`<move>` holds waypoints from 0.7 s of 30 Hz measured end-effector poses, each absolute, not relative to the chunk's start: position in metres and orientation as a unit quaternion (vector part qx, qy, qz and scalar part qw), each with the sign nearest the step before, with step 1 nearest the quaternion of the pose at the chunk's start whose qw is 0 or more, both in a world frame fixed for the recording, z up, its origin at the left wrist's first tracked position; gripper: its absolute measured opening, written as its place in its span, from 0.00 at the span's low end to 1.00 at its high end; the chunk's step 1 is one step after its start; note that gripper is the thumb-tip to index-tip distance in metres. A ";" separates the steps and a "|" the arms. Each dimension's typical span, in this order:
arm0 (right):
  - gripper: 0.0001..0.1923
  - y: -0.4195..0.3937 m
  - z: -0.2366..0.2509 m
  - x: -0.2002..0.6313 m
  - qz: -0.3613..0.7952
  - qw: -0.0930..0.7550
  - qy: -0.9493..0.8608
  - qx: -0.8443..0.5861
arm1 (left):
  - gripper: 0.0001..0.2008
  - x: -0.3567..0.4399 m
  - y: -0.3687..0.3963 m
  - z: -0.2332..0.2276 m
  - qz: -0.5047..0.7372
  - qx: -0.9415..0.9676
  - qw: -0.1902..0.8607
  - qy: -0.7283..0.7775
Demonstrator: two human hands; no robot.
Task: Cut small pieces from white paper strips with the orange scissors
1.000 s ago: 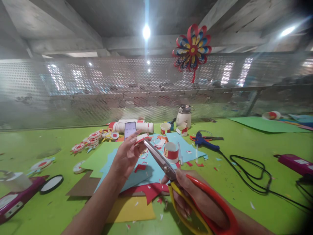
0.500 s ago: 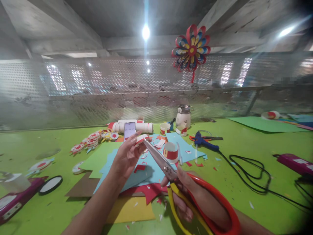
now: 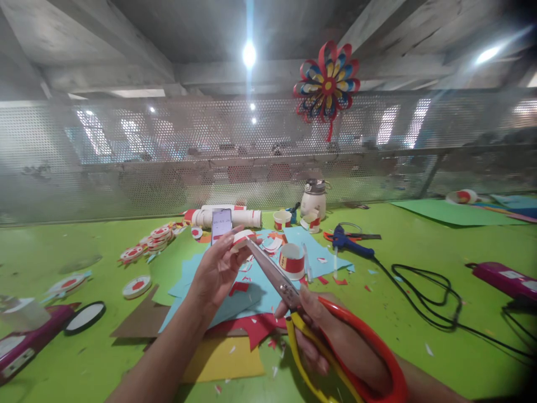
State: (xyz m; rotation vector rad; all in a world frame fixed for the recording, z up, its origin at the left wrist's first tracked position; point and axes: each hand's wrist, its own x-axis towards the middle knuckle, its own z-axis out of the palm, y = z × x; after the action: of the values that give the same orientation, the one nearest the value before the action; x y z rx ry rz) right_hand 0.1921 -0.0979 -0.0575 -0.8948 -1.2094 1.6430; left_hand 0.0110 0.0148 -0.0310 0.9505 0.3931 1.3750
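Left hand (image 3: 216,271) is raised over the middle of the green table (image 3: 419,313), fingertips pinched on a small red-and-white paper cup piece (image 3: 242,239). Right hand (image 3: 331,341) is at the near edge, fingers through the red and yellow handles of big scissors (image 3: 289,294), fully gripping them. The blades point up and left, with the tip touching the cup piece at its lower right; blades look nearly closed, with only a narrow gap at the tip.

Under the hands lies a stack of coloured sheets: light blue paper (image 3: 251,291), red scraps (image 3: 255,327), a yellow sheet (image 3: 226,358) towards the near edge and a brown sheet (image 3: 140,322) to the left. A red-banded paper cup (image 3: 292,261) stands upright on the blue paper, just beside the blades. A phone (image 3: 221,224) stands propped behind the left hand, screen lit.

Towards the far edge: a lying sleeve of stacked cups (image 3: 235,217), a white kettle-like jar (image 3: 314,198) and two small cups beside it. A pile of red-and-white discs (image 3: 153,242) lies far left. A blue glue gun (image 3: 350,242) lies right of centre, its black cable (image 3: 432,305) looping towards the right edge. A magenta case (image 3: 501,277) lies at the right edge, another magenta box (image 3: 25,341) at the near left corner, with a black-rimmed oval (image 3: 85,317) beside it. A paper pinwheel flower (image 3: 327,84) hangs on the mesh screen (image 3: 126,151) behind the table.
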 end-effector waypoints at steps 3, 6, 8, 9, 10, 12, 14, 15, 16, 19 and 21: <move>0.25 -0.099 -0.057 0.192 0.653 0.441 -0.492 -0.370 | 0.16 0.011 0.015 -0.031 0.605 0.419 0.654 0.174; 0.26 -0.099 -0.056 0.192 0.644 0.438 -0.504 -0.374 | 0.16 0.011 0.015 -0.030 0.604 0.417 0.657 0.171; 0.26 -0.099 -0.055 0.193 0.636 0.438 -0.512 -0.376 | 0.16 0.011 0.014 -0.029 0.602 0.417 0.659 0.170; 0.26 -0.099 -0.055 0.193 0.632 0.438 -0.515 -0.378 | 0.16 0.011 0.014 -0.029 0.602 0.416 0.660 0.169; 0.26 -0.099 -0.055 0.193 0.631 0.437 -0.516 -0.380 | 0.16 0.011 0.014 -0.029 0.601 0.416 0.661 0.169; 0.26 -0.099 -0.056 0.194 0.634 0.436 -0.512 -0.382 | 0.16 0.011 0.014 -0.030 0.601 0.416 0.662 0.169; 0.26 -0.098 -0.058 0.194 0.641 0.435 -0.507 -0.377 | 0.15 0.011 0.014 -0.030 0.601 0.419 0.659 0.168; 0.26 -0.098 -0.058 0.194 0.645 0.436 -0.505 -0.373 | 0.15 0.011 0.015 -0.031 0.602 0.421 0.657 0.168; 0.26 -0.098 -0.059 0.195 0.645 0.439 -0.505 -0.370 | 0.14 0.011 0.015 -0.031 0.603 0.421 0.655 0.169; 0.25 -0.097 -0.059 0.194 0.638 0.444 -0.512 -0.366 | 0.12 0.011 0.016 -0.032 0.608 0.415 0.654 0.174; 0.26 -0.097 -0.060 0.194 0.635 0.450 -0.517 -0.357 | 0.11 0.012 0.017 -0.032 0.607 0.409 0.657 0.178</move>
State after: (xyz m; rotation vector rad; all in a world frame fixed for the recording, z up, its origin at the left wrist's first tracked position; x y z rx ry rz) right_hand 0.1938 -0.0968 -0.0598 -0.8821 -1.2774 1.5691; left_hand 0.0116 0.0167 -0.0321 0.9272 0.4033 1.3750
